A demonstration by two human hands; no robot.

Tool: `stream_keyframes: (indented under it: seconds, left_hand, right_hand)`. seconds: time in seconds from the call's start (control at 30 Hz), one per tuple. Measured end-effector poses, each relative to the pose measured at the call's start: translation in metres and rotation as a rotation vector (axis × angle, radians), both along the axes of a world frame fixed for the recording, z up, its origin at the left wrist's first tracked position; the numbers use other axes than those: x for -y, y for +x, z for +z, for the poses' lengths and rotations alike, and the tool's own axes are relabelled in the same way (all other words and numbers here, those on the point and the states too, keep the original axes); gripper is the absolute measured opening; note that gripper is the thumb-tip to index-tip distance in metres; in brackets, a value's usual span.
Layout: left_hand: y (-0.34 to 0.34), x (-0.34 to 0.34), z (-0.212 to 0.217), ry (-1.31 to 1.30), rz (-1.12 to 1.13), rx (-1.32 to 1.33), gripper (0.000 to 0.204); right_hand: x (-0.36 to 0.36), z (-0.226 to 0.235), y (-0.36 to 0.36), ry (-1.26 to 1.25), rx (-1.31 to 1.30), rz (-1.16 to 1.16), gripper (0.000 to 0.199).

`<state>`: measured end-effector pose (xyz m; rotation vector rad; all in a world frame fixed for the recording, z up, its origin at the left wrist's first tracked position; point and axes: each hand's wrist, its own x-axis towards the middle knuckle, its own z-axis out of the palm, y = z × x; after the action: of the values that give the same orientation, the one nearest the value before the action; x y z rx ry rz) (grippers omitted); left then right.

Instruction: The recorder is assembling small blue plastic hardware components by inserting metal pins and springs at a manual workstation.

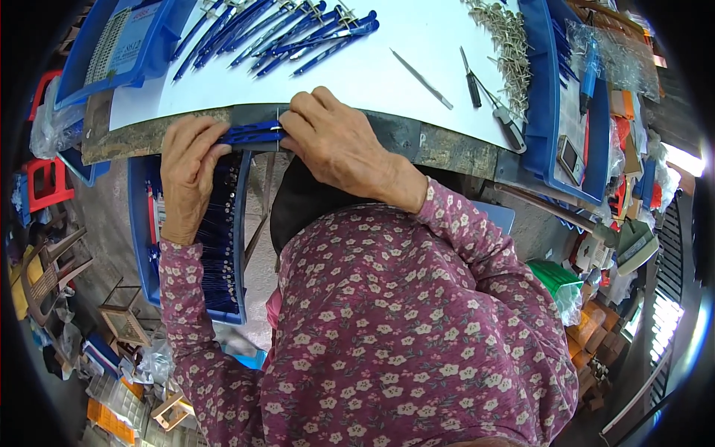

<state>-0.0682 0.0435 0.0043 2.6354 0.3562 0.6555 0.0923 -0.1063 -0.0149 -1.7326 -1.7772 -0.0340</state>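
Near the table's front edge I hold a slim blue slotted piece [252, 134] level between my two hands. My left hand [188, 167] is closed, with thumb and fingers pinching its left end. At the other end, my right hand [339, 141] grips it by the fingertips, next to a thin upright metal pin [278, 128]. Part of that end is hidden by the fingers. Beyond my hands, several long blue pieces [275, 37] with metal crosspieces lie in a loose row on the white sheet [357, 82].
Tweezers [422, 78], a thin black-handled tool [472, 83] and a grey-handled tool [509, 128] lie right of centre. Small metal pins [506, 56] are heaped beside a blue tray [547, 149]. Another blue tray [63, 86] stands far left. Below the table edge is a blue bin [240, 223].
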Motion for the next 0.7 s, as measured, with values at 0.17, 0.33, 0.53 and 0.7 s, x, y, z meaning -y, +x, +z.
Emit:
stream_keyframes:
  seconds: [0.17,0.33,0.53,0.7]
  left_hand:
    - [0.004,-0.001,0.005,-0.113,-0.014,-0.033,0.025]
    - [0.026,0.013,-0.004,-0.142,-0.142,0.052,0.028]
    - [0.073,0.045,-0.013,-0.197,-0.333,0.113,0.028]
    - [0.074,0.047,-0.008,-0.197,-0.371,0.131,0.026]
  right_hand:
    - [0.002,0.001,0.0,-0.019,-0.098,-0.017,0.028]
    - [0.029,0.003,0.015,-0.087,0.0,-0.065,0.029]
    - [0.081,0.018,0.04,-0.185,-0.03,-0.157,0.033]
    - [0.082,0.021,0.045,-0.194,-0.008,-0.165,0.032]
